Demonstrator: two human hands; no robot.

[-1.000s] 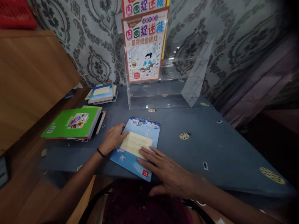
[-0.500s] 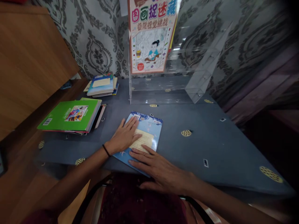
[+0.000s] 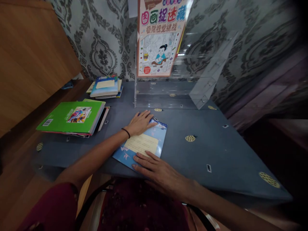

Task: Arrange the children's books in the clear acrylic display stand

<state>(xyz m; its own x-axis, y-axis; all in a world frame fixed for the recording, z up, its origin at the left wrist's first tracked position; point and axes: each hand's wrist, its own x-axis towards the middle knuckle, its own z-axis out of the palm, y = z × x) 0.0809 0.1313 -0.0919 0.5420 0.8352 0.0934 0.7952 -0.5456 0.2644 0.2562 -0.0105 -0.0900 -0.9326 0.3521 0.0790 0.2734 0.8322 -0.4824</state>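
Note:
A light-blue book (image 3: 141, 144) with a cream text panel lies flat near the table's front edge. Across its far left corner rests my left hand (image 3: 140, 123), fingers stretched out and a black band at the wrist. My right hand (image 3: 160, 171) lies flat over the near right part of the cover, its fingers spread; the thumb is hardly visible. Neither hand grips anything. Parts of the cover are hidden beneath both hands.
To the left lies a stack of books topped by a green one (image 3: 72, 117). Behind it sits a smaller pile of books (image 3: 106, 86). A clear acrylic rack (image 3: 166, 101) stands at the back, holding an upright picture book (image 3: 160, 41). Patterned cloth covers the table (image 3: 207, 144).
My left hand has slid forward and to the right, up to the book's far edge, uncovering more of the text panel. My right hand stays in about the same place on the cover.

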